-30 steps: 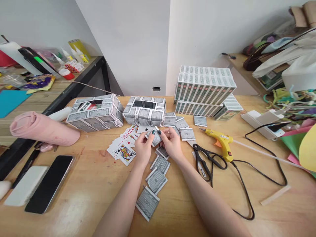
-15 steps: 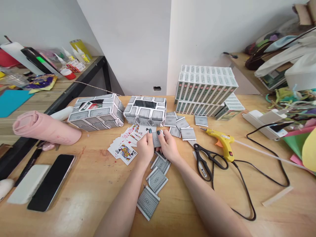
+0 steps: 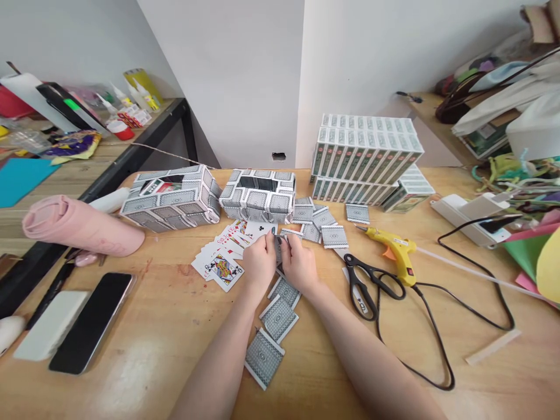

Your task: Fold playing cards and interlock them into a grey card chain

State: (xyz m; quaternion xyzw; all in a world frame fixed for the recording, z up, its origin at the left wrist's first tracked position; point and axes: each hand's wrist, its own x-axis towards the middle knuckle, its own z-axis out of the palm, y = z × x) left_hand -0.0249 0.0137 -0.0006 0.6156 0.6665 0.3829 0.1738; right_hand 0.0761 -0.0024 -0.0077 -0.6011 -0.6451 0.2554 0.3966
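Note:
Between both hands is a grey-patterned playing card [image 3: 279, 249], mostly covered by the fingers and turned nearly edge-on. My left hand [image 3: 259, 260] is closed on its left side, my right hand [image 3: 299, 261] on its right. Folded cards with white edges [image 3: 279, 319] lie in a row below the hands, patterned side up. More folded cards [image 3: 324, 217] lie beyond the right hand. Left of my left hand, face-up cards [image 3: 224, 269] are fanned out. Behind the hands stands a card-covered box [image 3: 258, 207] with a slot on top; a larger one [image 3: 170, 204] is beside it.
Black scissors [image 3: 362, 294] and a yellow glue gun [image 3: 396, 251] with its cord lie to the right. Stacked card packs [image 3: 365, 154] stand at the back, near a white power strip [image 3: 470, 219]. On the left are a phone [image 3: 91, 324] and a pink roll [image 3: 83, 226].
The card between my hands has turned from facing me to nearly edge-on. My fingers have curled around it, and both hands have rotated inward.

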